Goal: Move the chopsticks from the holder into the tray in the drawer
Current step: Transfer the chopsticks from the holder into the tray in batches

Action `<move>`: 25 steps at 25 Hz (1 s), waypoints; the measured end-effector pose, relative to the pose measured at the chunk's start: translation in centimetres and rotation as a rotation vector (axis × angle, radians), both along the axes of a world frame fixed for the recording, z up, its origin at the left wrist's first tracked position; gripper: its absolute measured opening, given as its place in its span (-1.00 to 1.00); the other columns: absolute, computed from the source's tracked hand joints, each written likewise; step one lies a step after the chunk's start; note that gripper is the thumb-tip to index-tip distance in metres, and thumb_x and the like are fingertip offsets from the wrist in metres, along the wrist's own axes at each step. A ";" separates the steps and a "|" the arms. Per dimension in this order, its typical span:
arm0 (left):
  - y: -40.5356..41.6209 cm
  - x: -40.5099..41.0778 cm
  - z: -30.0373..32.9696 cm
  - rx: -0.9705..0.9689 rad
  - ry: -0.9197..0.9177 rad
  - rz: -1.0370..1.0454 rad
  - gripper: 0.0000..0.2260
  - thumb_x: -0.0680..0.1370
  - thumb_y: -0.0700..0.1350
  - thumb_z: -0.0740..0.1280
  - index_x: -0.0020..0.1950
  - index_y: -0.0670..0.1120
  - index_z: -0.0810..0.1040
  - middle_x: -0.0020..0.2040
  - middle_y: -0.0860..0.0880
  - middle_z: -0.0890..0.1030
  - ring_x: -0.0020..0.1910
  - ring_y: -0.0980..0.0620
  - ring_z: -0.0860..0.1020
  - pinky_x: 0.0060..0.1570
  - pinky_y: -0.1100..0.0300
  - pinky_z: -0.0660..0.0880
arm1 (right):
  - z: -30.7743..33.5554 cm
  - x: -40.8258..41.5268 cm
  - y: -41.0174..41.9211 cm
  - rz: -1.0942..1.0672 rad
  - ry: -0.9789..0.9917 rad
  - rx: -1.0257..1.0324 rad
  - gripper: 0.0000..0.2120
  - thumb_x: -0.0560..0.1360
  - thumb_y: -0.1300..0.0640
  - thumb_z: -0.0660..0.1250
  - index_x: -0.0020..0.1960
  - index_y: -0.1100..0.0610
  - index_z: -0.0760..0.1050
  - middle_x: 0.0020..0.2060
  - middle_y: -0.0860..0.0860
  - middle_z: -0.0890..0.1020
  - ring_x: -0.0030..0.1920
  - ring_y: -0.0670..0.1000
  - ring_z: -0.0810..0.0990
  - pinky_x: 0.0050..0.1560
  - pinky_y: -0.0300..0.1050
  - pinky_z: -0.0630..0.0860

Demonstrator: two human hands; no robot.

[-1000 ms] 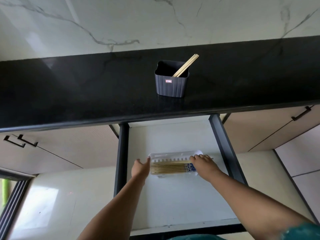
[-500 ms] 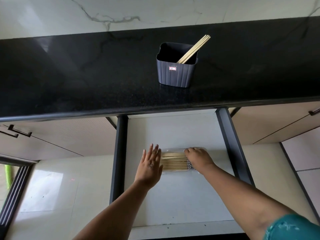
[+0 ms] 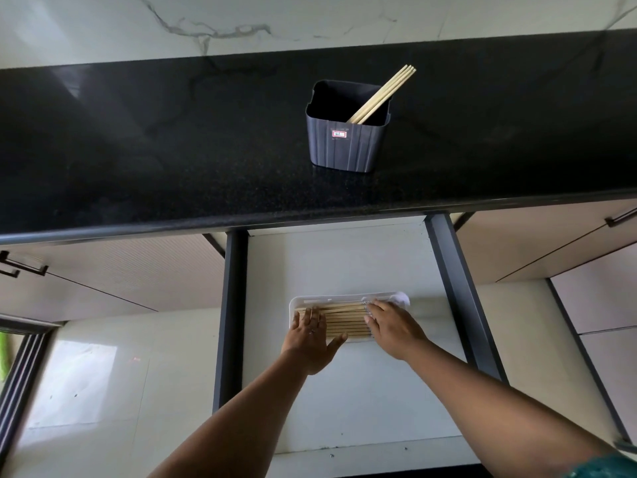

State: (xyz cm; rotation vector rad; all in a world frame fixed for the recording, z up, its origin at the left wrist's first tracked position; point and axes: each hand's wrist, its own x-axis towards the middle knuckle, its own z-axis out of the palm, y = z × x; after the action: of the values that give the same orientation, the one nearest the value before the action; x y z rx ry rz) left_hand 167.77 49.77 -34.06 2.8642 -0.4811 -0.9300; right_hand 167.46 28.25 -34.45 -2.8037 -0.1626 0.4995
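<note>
A dark ribbed holder [image 3: 345, 138] stands on the black countertop [image 3: 172, 150] with a few wooden chopsticks [image 3: 386, 93] leaning out to its right. Below, the open drawer [image 3: 344, 263] holds a white tray [image 3: 344, 299] with several chopsticks [image 3: 346, 320] lying side by side, left to right. My left hand [image 3: 312, 336] lies flat on the left ends of those chopsticks, fingers spread. My right hand [image 3: 391, 326] rests flat on their right ends, hiding the patterned tips. Neither hand grips anything.
The drawer has dark side rails [image 3: 458, 288] and a white floor. Closed cabinet fronts with dark handles [image 3: 20, 267] flank it on both sides. A marble wall [image 3: 310, 19] backs the countertop. Pale floor tiles lie below on the left.
My left hand has moved from the tray's left edge onto the chopsticks and now lies flat on them. My right hand stays at their right ends. The view has shifted slightly.
</note>
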 end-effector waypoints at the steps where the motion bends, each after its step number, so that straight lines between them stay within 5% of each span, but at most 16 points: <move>1: -0.2 0.1 0.0 0.021 0.016 -0.007 -0.21 0.53 0.36 -0.17 0.55 -0.18 -0.08 0.57 -0.16 -0.12 0.55 -0.05 -0.15 0.50 -0.03 -0.25 | -0.3 -0.2 0.2 0.009 0.065 -0.032 -0.49 0.63 -0.10 0.00 0.49 0.13 0.28 0.49 0.04 0.31 0.50 0.02 0.24 0.52 -0.08 0.10; 6: -0.8 0.3 0.2 0.052 0.029 0.001 -0.17 0.51 0.39 -0.17 0.55 -0.20 -0.13 0.56 -0.17 -0.17 0.55 -0.09 -0.17 0.50 -0.06 -0.21 | -0.7 -0.6 0.6 0.028 0.202 -0.128 -0.37 0.61 -0.21 -0.15 0.57 0.12 -0.01 0.58 0.03 0.03 0.57 0.00 -0.04 0.56 0.03 -0.12; 9: -0.4 0.3 0.9 -0.070 -0.129 -0.016 -0.28 0.56 0.32 -0.08 0.51 -0.19 0.17 0.54 -0.18 0.16 0.51 -0.13 0.12 0.48 -0.03 0.04 | 0.5 -0.8 0.7 0.010 -0.025 -0.014 -0.52 0.62 -0.10 -0.01 0.42 0.11 0.35 0.42 0.03 0.40 0.43 0.04 0.33 0.44 -0.08 0.22; 12: -0.6 1.5 3.6 -0.215 -0.443 -0.076 -0.48 0.58 0.22 -0.02 0.12 -0.11 0.55 0.05 -0.08 0.64 0.07 -0.14 0.55 0.05 0.05 0.43 | 3.7 0.4 0.9 0.055 -0.208 0.056 -0.71 0.61 0.00 0.10 0.09 0.11 0.54 0.04 0.01 0.63 0.11 0.05 0.55 0.12 -0.03 0.44; 16: -2.0 5.5 9.0 -0.266 -0.618 -0.040 -0.49 0.58 0.22 -0.06 0.03 -0.08 0.56 -0.06 -0.03 0.65 -0.03 -0.08 0.55 -0.08 0.06 0.44 | 9.7 4.2 1.0 0.044 -0.338 0.181 -0.71 0.59 0.04 0.18 -0.14 0.21 0.54 -0.24 0.12 0.61 -0.15 0.14 0.56 -0.17 0.00 0.48; 21: -5.1 13.0 17.9 -0.328 -0.809 0.013 -0.57 0.58 0.21 0.02 -0.07 -0.06 0.53 -0.09 -0.04 0.63 -0.03 -0.11 0.55 -0.14 0.05 0.39 | 18.4 12.2 1.1 -0.119 -0.475 0.270 -0.85 0.51 0.11 0.26 -0.15 0.18 0.52 -0.18 0.14 0.61 -0.14 0.19 0.57 -0.20 0.02 0.48; 25: -7.0 19.2 24.2 -0.420 -0.940 0.079 -0.59 0.56 0.18 0.03 -0.01 -0.08 0.51 -0.05 -0.07 0.62 -0.02 -0.13 0.54 -0.14 0.02 0.43 | 24.8 20.7 -0.1 -0.534 -0.658 0.429 -0.84 0.51 0.08 0.29 -0.10 0.14 0.59 -0.11 0.12 0.68 -0.08 0.15 0.62 -0.14 -0.07 0.50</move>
State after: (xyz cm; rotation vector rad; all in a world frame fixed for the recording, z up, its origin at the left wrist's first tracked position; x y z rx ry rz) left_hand 187.01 42.76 -9.82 2.6997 -0.5220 0.5404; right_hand 188.15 28.16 -9.62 -2.3367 0.3061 -0.5240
